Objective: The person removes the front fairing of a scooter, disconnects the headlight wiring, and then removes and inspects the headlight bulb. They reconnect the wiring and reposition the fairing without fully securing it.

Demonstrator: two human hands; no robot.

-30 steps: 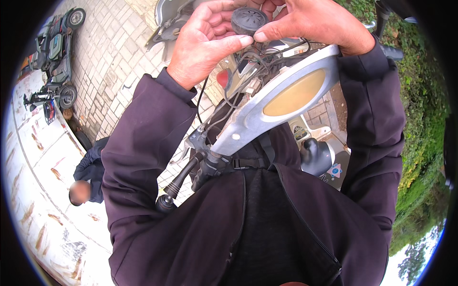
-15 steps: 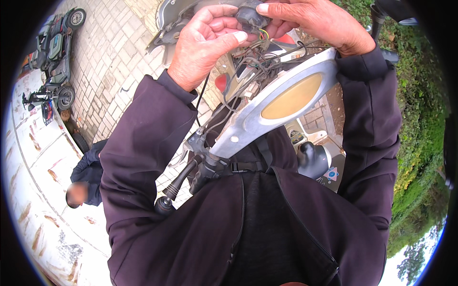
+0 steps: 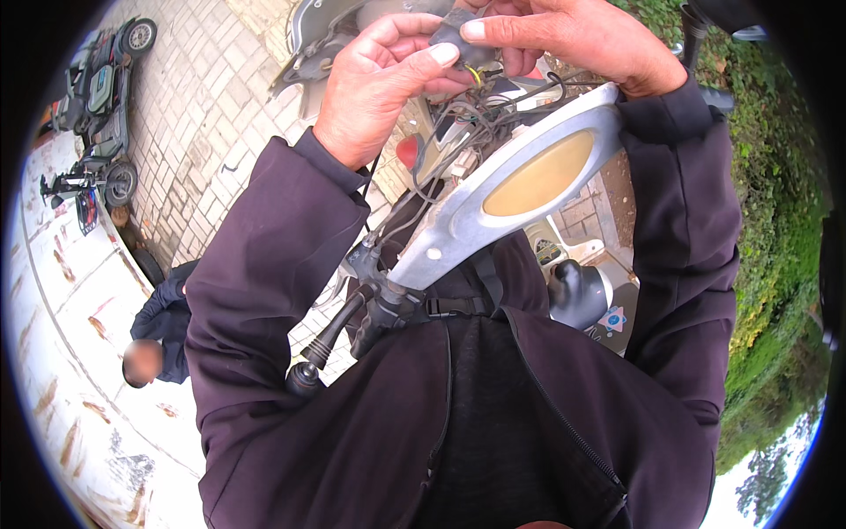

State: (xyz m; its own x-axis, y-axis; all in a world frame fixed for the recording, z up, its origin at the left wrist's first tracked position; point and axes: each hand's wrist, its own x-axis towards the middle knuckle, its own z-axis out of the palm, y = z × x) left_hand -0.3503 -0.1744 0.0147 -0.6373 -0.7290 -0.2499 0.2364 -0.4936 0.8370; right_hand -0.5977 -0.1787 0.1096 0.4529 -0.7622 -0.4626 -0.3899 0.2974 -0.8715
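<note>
At the top of the view, my left hand (image 3: 379, 88) and my right hand (image 3: 577, 40) hold a small black part (image 3: 449, 33) between them. Both thumbs press on it, and fingers curl behind. Its exact kind does not show; thin yellow-green wires hang from its underside. Just below is a tangle of dark cables (image 3: 480, 119) on an opened-up scooter front. A grey scooter panel (image 3: 432, 254) with a yellowish oval lens (image 3: 539, 175) slants beneath my right wrist. The handlebar grip (image 3: 328, 335) lies below my left forearm.
A red lamp (image 3: 408, 152) sits beside the cables. Grey body parts (image 3: 308, 66) lie beyond my left hand. Parked vehicles (image 3: 101, 97) stand on the brick paving (image 3: 203, 97) at left, with another person (image 3: 167, 309) nearby. A green hedge (image 3: 767, 220) runs along the right.
The black part has turned in my fingers and shifted slightly left. My right thumb has moved a little left and down on it. Both hands still hold it.
</note>
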